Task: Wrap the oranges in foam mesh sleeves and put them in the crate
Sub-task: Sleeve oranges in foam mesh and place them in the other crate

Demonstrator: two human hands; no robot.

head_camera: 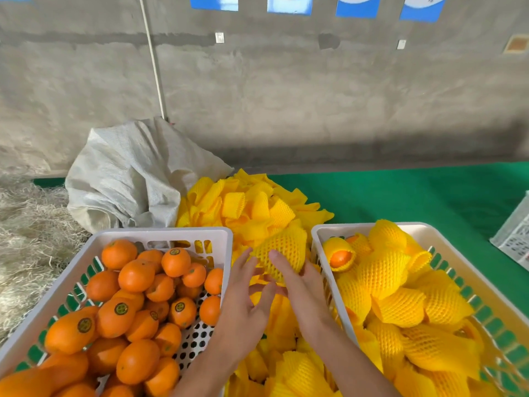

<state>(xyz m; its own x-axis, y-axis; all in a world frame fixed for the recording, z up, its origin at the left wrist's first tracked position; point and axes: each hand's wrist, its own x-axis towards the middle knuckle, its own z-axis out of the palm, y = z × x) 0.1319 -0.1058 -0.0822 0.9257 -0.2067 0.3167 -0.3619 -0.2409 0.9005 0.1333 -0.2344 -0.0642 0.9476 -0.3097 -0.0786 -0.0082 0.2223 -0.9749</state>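
— Two hands are working between the crates, and the right hand [303, 279] is gripping a sleeved orange [282, 253], its fingers [279, 263] curling over the near side of the mesh.

— And the left hand [246, 293]?

— Its fingers are lying spread and fairly straight, the tips just touching the wrapped fruit's left side; it is holding nothing.

— Where is that fruit sitting?

— It is hovering over the loose sleeves [252, 204] piled on the green worktop [415, 193], in the gap between the left crate [160, 233] of bare oranges [137, 275] and the right crate [372, 226], close to that crate's far left corner.

— How is it going to handle?

— I am judging the fruit as firm, round and moderately heavy for one hand, with a waxy skin that would be slipping if bare. The foam mesh is soft, springy and very light, so it is giving the palm some friction but is also stretching and sliding along the fruit.

— So where should one be taking hold?

— Around the fat middle, fingers wrapping the fruit itself through the mesh, never pinching the empty flared end, which is looking floppy. Setting it down among the wrapped oranges [400, 308] near the right crate's left wall is needing little care, as they are cushioning each other.
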